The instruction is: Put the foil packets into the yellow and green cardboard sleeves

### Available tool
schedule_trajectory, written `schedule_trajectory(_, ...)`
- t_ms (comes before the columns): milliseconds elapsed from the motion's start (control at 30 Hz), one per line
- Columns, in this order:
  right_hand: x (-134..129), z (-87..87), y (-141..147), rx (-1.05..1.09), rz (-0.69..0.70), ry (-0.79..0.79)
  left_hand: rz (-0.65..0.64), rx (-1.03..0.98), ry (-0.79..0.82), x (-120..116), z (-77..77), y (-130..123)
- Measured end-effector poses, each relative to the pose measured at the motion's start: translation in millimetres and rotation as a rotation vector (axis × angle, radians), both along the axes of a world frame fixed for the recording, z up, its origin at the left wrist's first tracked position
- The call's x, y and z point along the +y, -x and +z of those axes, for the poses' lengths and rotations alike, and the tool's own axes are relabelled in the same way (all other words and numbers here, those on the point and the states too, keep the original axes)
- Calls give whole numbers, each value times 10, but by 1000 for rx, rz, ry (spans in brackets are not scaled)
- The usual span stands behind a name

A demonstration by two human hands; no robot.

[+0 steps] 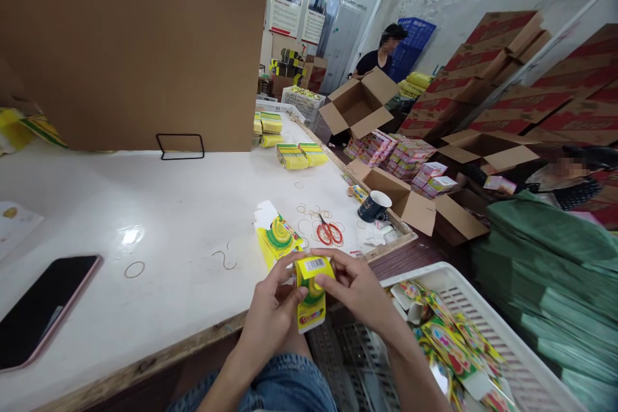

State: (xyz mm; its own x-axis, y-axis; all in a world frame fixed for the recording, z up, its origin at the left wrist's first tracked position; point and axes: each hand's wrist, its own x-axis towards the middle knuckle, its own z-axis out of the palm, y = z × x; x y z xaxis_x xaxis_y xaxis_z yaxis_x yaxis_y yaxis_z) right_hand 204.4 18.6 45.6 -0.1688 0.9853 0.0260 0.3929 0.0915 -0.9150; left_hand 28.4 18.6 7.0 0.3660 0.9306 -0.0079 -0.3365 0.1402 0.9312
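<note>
A small yellow and green carton (311, 317) is held upright between both hands, just past the table's front edge, its barcode flap at the top. My left hand (276, 302) grips its left side, thumb on the front face. My right hand (352, 286) closes on the right side, with its thumb near the flap. Behind them, flattened yellow cartons (276, 237) lie on the white table (183, 206). Red-handled scissors (329, 232) rest among rubber bands to the right.
A phone (46, 309) lies at left. A dark mug (374, 206) stands by the right edge. A white basket (519, 351) of cartons is at lower right. A cardboard sheet (145, 45) rises behind. One person (376, 58) holds an open box; another person sits at far right.
</note>
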Motion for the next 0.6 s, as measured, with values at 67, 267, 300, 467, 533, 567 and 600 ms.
schedule_trajectory(67,-9,-11,67,-5,-28,42,-2,13,-8,-10,10,-6)
schedule_trajectory(267,-22,-13,183,-175,-144,-82,-31,-72,48,-30,69,15)
schedule_trajectory(300,-26,-15,181,-158,-142,-77,-27,-87,60,-29,75,25)
schedule_trajectory(467,-38,-71,130,-4,-171,-137,-49,-127,88,-12,89,59)
schedule_trajectory(533,-41,-105,147,133,-188,-138,-55,-138,80,-20,89,35)
schedule_trajectory(567,-46,-117,163,206,-187,-122,-53,-143,73,-32,86,13)
schedule_trajectory(600,-58,-123,175,265,-187,-109,-51,-148,65,-48,82,-15)
